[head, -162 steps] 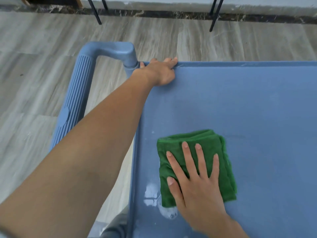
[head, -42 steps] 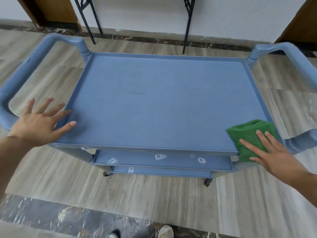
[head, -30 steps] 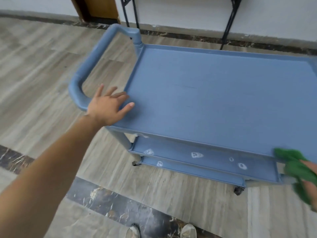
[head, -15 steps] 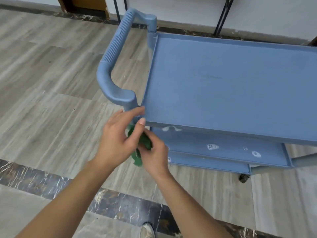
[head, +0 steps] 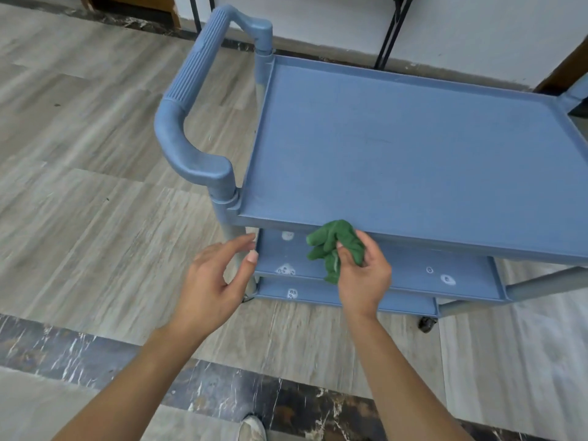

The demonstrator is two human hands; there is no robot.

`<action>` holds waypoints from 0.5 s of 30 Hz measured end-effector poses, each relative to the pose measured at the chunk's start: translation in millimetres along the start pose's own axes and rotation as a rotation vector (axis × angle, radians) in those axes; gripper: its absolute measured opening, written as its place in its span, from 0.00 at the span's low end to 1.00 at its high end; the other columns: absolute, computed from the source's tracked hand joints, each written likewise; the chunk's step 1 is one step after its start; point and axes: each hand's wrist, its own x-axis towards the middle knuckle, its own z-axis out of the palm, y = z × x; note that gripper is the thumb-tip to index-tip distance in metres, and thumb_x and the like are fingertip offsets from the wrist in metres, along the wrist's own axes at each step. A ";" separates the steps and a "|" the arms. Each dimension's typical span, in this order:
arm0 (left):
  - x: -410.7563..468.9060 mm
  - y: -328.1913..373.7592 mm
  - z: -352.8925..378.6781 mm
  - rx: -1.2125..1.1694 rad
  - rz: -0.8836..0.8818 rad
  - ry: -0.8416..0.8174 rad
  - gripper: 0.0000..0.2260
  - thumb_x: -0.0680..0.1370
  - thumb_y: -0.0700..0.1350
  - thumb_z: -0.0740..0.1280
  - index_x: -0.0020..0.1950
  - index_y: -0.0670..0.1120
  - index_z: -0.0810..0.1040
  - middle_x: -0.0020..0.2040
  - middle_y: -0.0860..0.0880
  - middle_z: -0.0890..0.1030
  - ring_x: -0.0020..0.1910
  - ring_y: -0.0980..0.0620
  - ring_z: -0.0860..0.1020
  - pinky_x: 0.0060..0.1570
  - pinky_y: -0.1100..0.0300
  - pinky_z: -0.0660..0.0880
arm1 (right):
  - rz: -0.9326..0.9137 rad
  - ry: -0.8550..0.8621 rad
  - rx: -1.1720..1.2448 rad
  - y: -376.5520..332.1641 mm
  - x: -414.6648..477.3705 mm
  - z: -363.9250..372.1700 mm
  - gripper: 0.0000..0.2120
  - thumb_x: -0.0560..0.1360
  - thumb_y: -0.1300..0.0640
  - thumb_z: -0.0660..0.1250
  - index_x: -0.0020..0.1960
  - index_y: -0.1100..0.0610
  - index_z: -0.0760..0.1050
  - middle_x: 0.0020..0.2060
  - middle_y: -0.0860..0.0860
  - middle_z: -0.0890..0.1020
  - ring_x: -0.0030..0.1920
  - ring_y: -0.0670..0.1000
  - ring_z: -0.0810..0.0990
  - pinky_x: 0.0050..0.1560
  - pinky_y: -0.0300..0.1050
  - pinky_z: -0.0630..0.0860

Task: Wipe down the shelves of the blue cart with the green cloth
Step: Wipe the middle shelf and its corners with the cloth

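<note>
Cloth first: we see the green cloth [head: 336, 246] bunched in the right hand [head: 362, 278], whose fingers are clamped around it, in front of the near edge of the blue cart [head: 413, 148], over its middle shelf [head: 413, 268]. The left hand [head: 213, 284] hangs empty near the cart's corner post, fingers loosely spread and curled. We count white spots on the middle shelf and on the lowest shelf [head: 318, 296].
</note>
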 end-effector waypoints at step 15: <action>-51.1 54.0 199.5 0.052 -0.131 -0.162 0.15 0.82 0.55 0.63 0.66 0.52 0.79 0.57 0.59 0.83 0.58 0.59 0.80 0.56 0.63 0.77 | -0.079 0.280 -0.260 55.7 158.7 -288.6 0.17 0.74 0.61 0.72 0.58 0.46 0.79 0.53 0.51 0.84 0.54 0.52 0.84 0.62 0.57 0.78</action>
